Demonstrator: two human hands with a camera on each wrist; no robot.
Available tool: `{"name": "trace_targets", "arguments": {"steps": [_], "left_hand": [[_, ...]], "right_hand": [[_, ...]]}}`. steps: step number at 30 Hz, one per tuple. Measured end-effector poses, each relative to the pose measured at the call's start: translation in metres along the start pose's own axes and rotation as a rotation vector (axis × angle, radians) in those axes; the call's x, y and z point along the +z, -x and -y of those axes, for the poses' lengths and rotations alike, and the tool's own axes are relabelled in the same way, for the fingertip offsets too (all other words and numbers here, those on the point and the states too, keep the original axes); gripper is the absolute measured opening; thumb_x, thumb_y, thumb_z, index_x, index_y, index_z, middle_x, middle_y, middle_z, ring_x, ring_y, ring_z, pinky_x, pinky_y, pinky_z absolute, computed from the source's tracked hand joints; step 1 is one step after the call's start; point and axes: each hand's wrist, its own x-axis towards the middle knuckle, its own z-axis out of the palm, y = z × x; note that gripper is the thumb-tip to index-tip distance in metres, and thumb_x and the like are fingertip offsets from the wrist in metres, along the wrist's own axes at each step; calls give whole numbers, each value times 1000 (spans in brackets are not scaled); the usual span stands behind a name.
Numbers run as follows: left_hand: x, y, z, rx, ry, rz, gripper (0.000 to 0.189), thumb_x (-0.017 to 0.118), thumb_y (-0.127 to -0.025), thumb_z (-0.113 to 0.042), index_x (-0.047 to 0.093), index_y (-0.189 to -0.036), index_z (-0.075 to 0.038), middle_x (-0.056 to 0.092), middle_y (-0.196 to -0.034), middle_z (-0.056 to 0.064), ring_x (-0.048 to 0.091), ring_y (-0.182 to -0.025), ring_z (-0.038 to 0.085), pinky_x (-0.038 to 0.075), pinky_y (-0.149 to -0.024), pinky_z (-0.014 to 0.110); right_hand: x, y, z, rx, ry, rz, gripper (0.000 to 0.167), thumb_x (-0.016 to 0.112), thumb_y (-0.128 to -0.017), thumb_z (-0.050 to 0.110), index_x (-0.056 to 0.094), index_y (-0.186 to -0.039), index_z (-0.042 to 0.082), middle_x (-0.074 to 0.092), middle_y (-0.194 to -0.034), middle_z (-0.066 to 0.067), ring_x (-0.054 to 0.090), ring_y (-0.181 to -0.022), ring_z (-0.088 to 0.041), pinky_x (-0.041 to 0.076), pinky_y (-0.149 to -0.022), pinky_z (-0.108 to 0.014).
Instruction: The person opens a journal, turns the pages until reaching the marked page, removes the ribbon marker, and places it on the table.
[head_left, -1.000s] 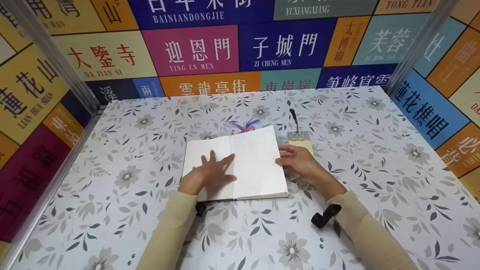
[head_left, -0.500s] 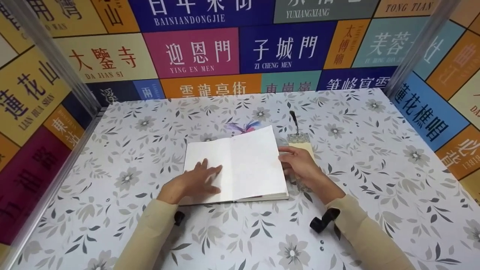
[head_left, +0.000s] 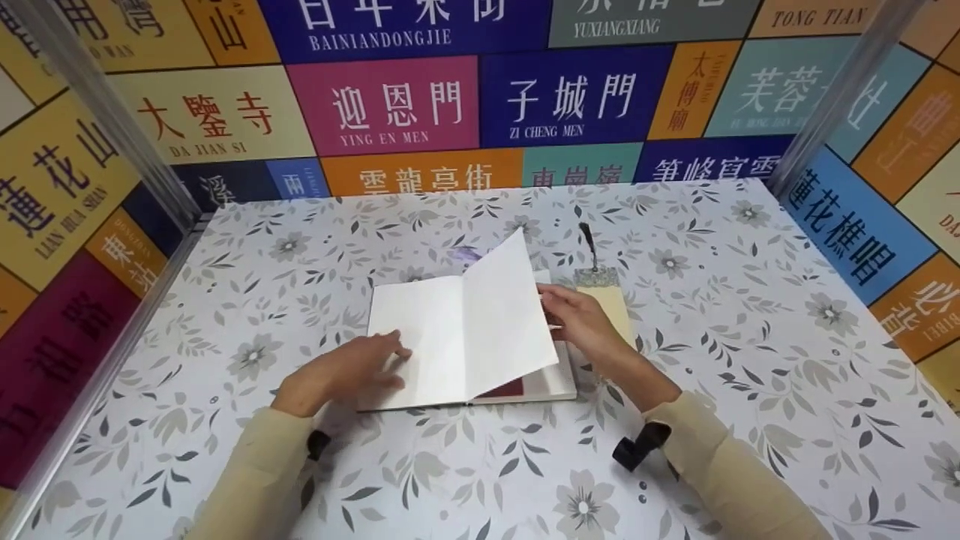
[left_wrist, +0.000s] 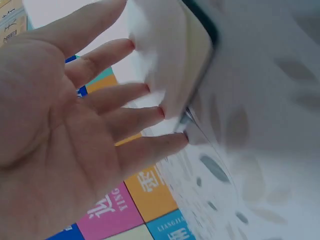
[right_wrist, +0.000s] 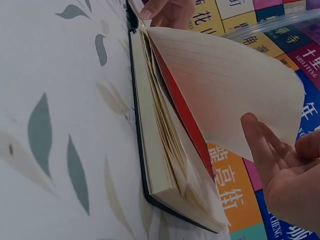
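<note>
An open notebook [head_left: 420,337] with a dark cover lies on the table. Its right-hand page [head_left: 506,315] is lifted and slants up toward the left. My right hand [head_left: 592,330] holds that page at its outer edge, with fingers against its lined underside in the right wrist view. Beneath the page a red sheet [right_wrist: 180,110] shows. My left hand [head_left: 345,367] lies over the outer part of the left page, fingers extended; in the left wrist view the fingertips [left_wrist: 155,113] are at the notebook's edge. What the right thumb does is partly hidden.
A cream strip [head_left: 602,304] with silvery ends and a black tassel [head_left: 587,244] lies right of the notebook, partly under the right hand. A purple piece [head_left: 466,253] shows behind the notebook. The table [head_left: 225,450] has a floral cover; printed panels [head_left: 382,105] stand around it.
The right hand has moved left, raising the right-hand page and uncovering the red sheet. The left hand has slid left from the middle of the notebook to the left page's outer part.
</note>
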Motion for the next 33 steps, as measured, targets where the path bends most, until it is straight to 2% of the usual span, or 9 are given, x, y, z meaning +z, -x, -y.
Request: {"name": "trace_targets", "arguments": {"steps": [4, 6, 8, 11, 15, 21, 26, 30, 33], "left_hand": [[-3, 3, 10, 23, -4, -78, 32, 62, -99, -17, 64, -127, -1, 64, -131, 25, 66, -106, 33, 53, -92, 43], [-5, 5, 16, 4, 29, -95, 30, 62, -99, -17, 66, -124, -3, 69, -114, 21, 65, -88, 26, 53, -80, 38], [-5, 7, 21, -11, 59, -106, 31, 63, -98, -18, 65, -126, -4, 70, -106, 16, 59, -81, 20, 50, -76, 35], [-7, 11, 26, -22, 82, -123, 37, 63, -99, -20, 61, -132, -4, 67, -124, 18, 64, -105, 28, 52, -92, 43], [-9, 12, 28, -29, 98, -170, 47, 57, -102, -22, 51, -144, -1, 54, -146, 24, 50, -136, 40, 42, -112, 55], [-16, 14, 25, -75, 187, -300, 57, 42, -108, -32, 32, -154, 1, 41, -154, 28, 42, -140, 47, 37, -115, 59], [-22, 14, 21, -90, 257, -410, 70, 34, -107, -50, 18, -161, -7, 26, -164, 24, 28, -150, 44, 26, -121, 61], [-25, 14, 18, -84, 243, -459, 72, 31, -106, -54, 14, -162, -12, 23, -166, 21, 24, -152, 43, 5, -124, 65], [-25, 13, 16, -64, 223, -447, 71, 34, -106, -51, 12, -162, -13, 19, -167, 19, 19, -154, 42, -9, -121, 69]], "right_hand": [[10, 2, 3, -127, 154, 80, 43, 42, -107, 16, 48, -146, -1, 58, -143, -20, 61, -128, -25, 53, -104, -35], [15, 3, 3, -169, 199, 127, 43, 42, -108, 17, 47, -147, 0, 54, -148, -19, 54, -136, -30, 48, -111, -40], [21, 4, 4, -182, 242, 157, 44, 43, -108, 20, 48, -148, 3, 53, -150, -16, 49, -140, -30, 45, -114, -43], [28, 4, 4, -208, 370, 176, 44, 46, -107, 25, 50, -147, 8, 54, -149, -12, 49, -141, -31, 43, -115, -47], [37, 0, 4, -260, 570, 211, 45, 52, -105, 24, 51, -147, 11, 55, -148, -10, 50, -139, -31, 42, -115, -49], [50, -11, 3, -309, 792, 331, 51, 53, -103, 23, 45, -151, 7, 46, -155, -15, 38, -147, -36, 28, -122, -56], [55, -17, 0, -206, 876, 377, 55, 55, -103, 33, 42, -153, 17, 30, -165, -13, 18, -156, -37, 9, -124, -66], [55, -20, -3, -140, 950, 376, 57, 55, -102, 37, 40, -155, 23, 23, -168, -9, 9, -157, -39, 2, -124, -66], [55, -22, -5, -128, 985, 393, 58, 54, -102, 40, 37, -156, 26, 20, -169, -9, 5, -157, -41, 0, -124, -66]]}}
